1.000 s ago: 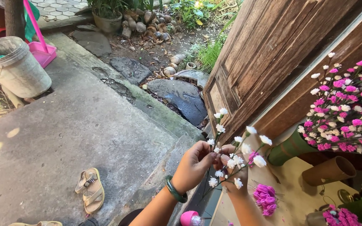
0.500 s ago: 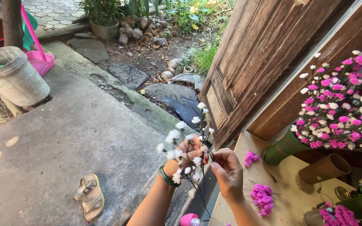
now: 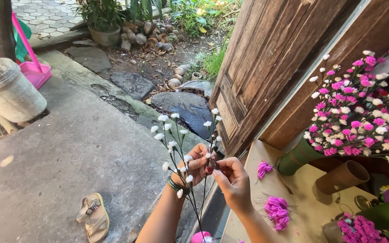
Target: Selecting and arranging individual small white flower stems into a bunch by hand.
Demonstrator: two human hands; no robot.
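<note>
Beside the wooden door, both hands' grips pinch a white-flower sprig: left hand, right hand. Nearby, pink blossoms litter the surface; a sandal apparently lies below.

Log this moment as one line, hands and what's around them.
left hand: grips white flower sprig | right hand: pinches a stem | table: pink blooms, green vase
</note>
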